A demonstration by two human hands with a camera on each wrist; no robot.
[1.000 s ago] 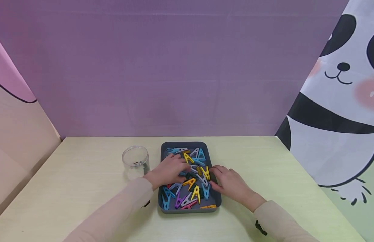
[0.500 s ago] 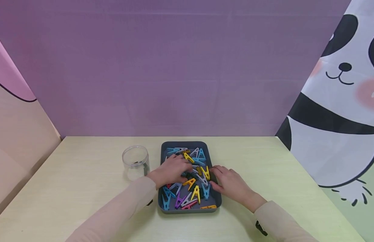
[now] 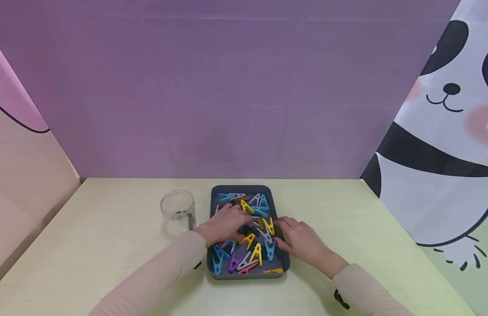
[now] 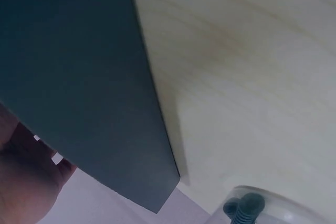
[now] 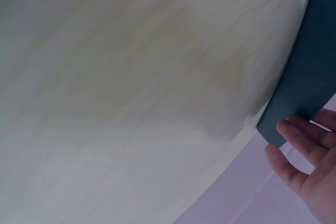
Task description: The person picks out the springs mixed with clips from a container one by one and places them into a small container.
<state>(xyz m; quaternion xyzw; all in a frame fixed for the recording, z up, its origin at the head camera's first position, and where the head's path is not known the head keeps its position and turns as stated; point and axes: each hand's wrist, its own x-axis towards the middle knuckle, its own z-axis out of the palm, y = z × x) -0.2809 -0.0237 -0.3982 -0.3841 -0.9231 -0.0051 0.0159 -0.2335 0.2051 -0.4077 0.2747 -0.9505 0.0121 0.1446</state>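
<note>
A dark grey tray [image 3: 247,276] holds many colourful plastic clothespins, among them a yellow clothespin [image 3: 256,254] and a purple clothespin [image 3: 236,262]. Dark ribbed pieces [image 3: 263,252] lie among them. My left hand [image 3: 224,223] reaches over the tray's left wall, its fingers down among the pieces near the middle. Whether it pinches anything is hidden; a dark piece [image 3: 248,229] shows between thumb and fingers. With fairly straight fingers, my right hand [image 3: 303,243] rests at the tray's right wall. The right wrist view shows those fingers [image 5: 302,139] beside the tray's outer side.
Left of the tray stands a clear round jar [image 3: 177,215], open at the top. Inside it lies a dark green ribbed piece [image 4: 245,208]. All stand on a pale wooden table [image 3: 109,237], with a purple backdrop [image 3: 228,87] behind and a panda picture [image 3: 437,193] at the right.
My left hand has shifted slightly to the right within the tray, over the middle pieces. My right hand stays at the tray's right wall. Jar and tray stand as before.
</note>
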